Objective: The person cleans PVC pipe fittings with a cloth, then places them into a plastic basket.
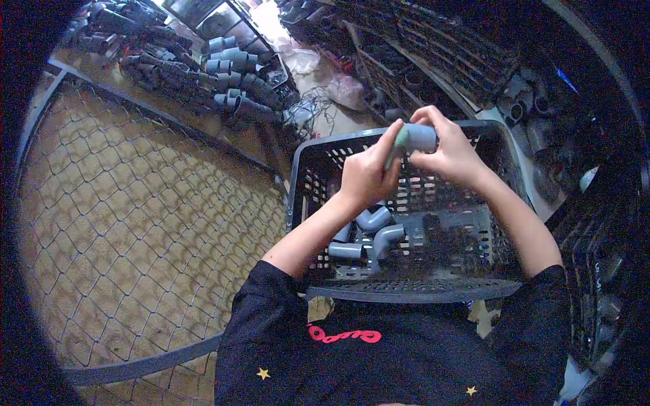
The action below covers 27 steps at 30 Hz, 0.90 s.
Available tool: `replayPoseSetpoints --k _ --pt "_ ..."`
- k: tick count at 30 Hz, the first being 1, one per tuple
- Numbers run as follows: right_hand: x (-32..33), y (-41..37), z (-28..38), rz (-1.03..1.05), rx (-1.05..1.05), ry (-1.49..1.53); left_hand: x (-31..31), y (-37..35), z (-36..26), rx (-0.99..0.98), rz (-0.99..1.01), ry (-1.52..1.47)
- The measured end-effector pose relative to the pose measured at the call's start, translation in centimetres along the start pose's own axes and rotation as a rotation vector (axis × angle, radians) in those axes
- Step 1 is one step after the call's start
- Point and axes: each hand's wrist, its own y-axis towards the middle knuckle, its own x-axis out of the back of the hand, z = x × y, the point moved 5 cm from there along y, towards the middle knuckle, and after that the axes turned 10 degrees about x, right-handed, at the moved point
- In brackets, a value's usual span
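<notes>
Hands: left hand (365, 177), right hand (452, 157) clamped on grey pipe fitting (418, 137)
Below: crate (406, 289), elbow fittings (379, 233)
Care: steady, square grip

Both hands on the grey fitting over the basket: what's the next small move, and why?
Likely lower the grey fitting into the basket, beside the elbow fittings lying there. The left hand and right hand both grip it above the open basket, where similar grey pieces lie.

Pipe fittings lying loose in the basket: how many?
4, besides the held fitting, on the basket floor by the left forearm: a slanted fitting, an elbow beneath it, a flat fitting leftward, a fourth peeking from behind the forearm. More may be hidden.
</notes>
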Motion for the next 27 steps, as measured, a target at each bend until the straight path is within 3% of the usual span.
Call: replayPoseSetpoints --k 3,8,12,15,19,27 --pt "-0.1 -0.1 0.4 0.01 -0.102 0.093 0.1 -0.1 -1.1 -0.198 0.022 0.01" --pt "0.0 -0.1 -0.1 -0.103 -0.066 0.13 0.8 0.7 -0.3 0.003 -0.039 0.065" --pt "-0.1 0.0 1.0 -0.11 0.098 -0.013 0.7 -0.2 -1.4 -0.084 -0.085 -0.043" --pt "-0.1 0.0 1.5 -0.105 0.155 -0.077 0.6 -0.4 -2.2 -0.128 0.008 0.039" --pt "0.1 0.0 2.4 -0.11 0.257 -0.183 1.0 1.0 0.3 0.063 -0.062 0.109" --pt "-0.3 -0.3 1.7 -0.141 0.284 -0.22 0.3 -0.4 -2.7 -0.111 0.009 0.068"
